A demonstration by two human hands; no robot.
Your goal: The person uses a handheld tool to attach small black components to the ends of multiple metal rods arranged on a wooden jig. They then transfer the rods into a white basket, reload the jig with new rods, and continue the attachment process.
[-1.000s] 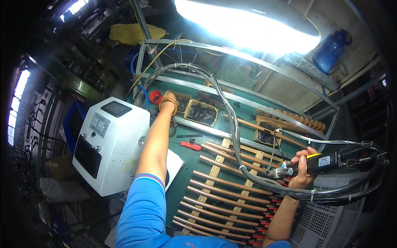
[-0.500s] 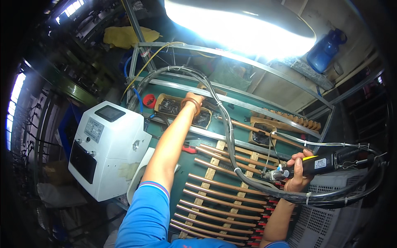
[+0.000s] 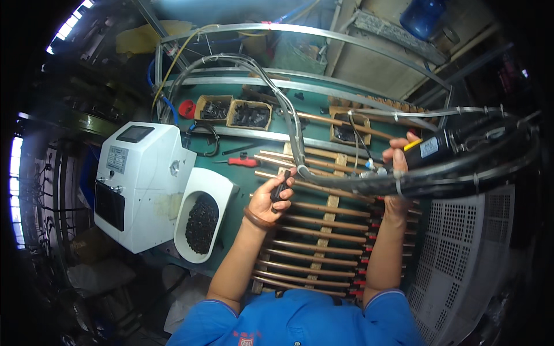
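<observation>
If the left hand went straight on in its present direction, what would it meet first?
Probably the dark hose bundle, just beyond the left hand in the picture. Depth is unclear: the bundle may hang higher, and then the copper rods could come first.

On my monitor I see the green workbench [image 3: 245, 187], a pale wall [image 3: 372, 63] behind it, and bright windows [image 3: 15, 179] far to its left.

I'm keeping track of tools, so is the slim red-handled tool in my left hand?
No, the slim red-handled tool lies on the green tabletop, while your left hand holds a small black piece.
</observation>
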